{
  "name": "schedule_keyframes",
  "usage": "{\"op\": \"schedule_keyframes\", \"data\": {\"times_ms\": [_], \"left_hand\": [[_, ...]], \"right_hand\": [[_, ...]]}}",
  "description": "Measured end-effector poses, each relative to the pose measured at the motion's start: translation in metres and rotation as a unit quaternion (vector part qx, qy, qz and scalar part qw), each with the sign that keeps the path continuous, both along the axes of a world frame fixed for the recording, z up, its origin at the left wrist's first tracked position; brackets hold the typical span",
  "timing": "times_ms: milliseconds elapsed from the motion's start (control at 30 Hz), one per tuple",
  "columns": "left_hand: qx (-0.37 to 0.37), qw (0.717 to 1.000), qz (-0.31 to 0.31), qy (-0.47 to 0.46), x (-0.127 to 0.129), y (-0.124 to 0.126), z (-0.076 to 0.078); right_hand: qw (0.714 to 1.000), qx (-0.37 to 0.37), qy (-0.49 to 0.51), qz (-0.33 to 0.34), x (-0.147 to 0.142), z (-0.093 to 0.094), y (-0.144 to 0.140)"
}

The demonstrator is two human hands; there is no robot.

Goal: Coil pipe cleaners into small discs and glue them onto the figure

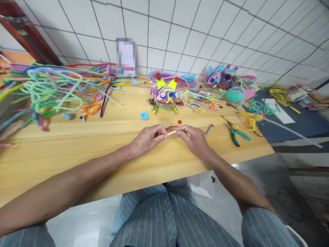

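A short pale stick (171, 132) is pinched at frame centre, above the desk (77, 144), between left hand (147, 139) and right hand (194, 139); fingers closed on its ends. Long axis lies left-right, nearly level.

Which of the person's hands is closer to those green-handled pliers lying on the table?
Right. The right hand sits just left of the pliers; the left hand is farther left, beyond it, both pinching a thin strip.
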State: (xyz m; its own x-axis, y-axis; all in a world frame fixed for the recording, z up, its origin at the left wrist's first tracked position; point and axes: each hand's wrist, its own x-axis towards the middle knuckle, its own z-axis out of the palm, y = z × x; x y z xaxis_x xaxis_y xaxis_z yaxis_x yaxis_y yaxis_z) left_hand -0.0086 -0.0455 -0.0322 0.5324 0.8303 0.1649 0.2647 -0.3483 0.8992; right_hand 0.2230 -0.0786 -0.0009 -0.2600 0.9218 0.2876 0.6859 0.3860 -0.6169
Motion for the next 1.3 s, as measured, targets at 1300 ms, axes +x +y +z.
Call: {"op": "schedule_keyframes", "data": {"times_ms": [1300], "left_hand": [[-0.159,0.983,0.010,-0.091,0.003,-0.020,0.006]], "right_hand": [[0.967,0.171,-0.171,0.084,-0.002,-0.005,-0.014]]}}
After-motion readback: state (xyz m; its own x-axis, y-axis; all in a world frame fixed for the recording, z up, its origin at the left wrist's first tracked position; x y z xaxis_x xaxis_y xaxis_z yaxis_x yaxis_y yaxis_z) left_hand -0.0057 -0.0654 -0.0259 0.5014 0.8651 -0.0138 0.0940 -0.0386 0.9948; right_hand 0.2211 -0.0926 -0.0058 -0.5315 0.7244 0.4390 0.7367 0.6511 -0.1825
